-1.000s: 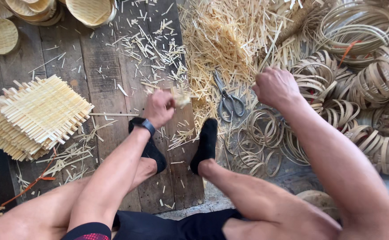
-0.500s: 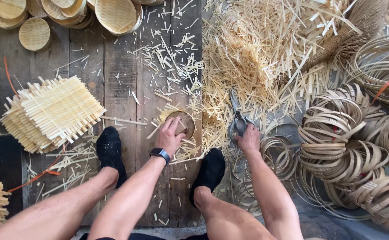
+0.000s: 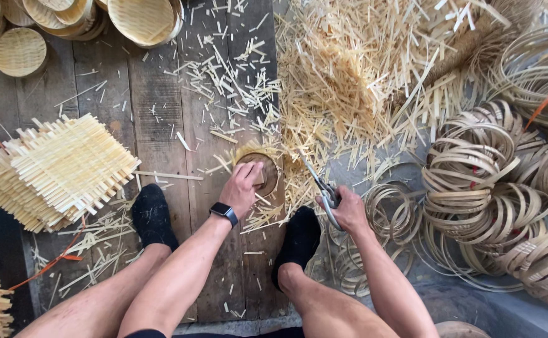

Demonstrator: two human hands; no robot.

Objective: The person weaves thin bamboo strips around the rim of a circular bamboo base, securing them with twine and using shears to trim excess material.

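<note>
Seen from above, a person sits on a plank floor (image 3: 161, 125) with both legs stretched toward 12 o'clock. The left hand (image 3: 242, 188), with a dark watch (image 3: 224, 213) on the wrist, presses fingers-down on a small round woven hoop (image 3: 262, 170) lying flat between the feet; the hand hides its near half, so its weave is hard to make out. The right hand (image 3: 349, 213) is closed around the handles of metal scissors (image 3: 321, 188). Their long axis runs from 5 o'clock to 11 o'clock, tips pointing toward the hoop, and the handles are hidden in the grip. 2 black socks (image 3: 155, 216) flank the hoop. At 9 o'clock lies a stack of woven mats (image 3: 61, 169). Loose strips (image 3: 374, 81) pile up at 1 o'clock. Coiled rings (image 3: 480, 181) crowd 3 o'clock, cut off by the edge. Finished trays (image 3: 142, 19) sit at 11 o'clock, partly out of view.
</note>
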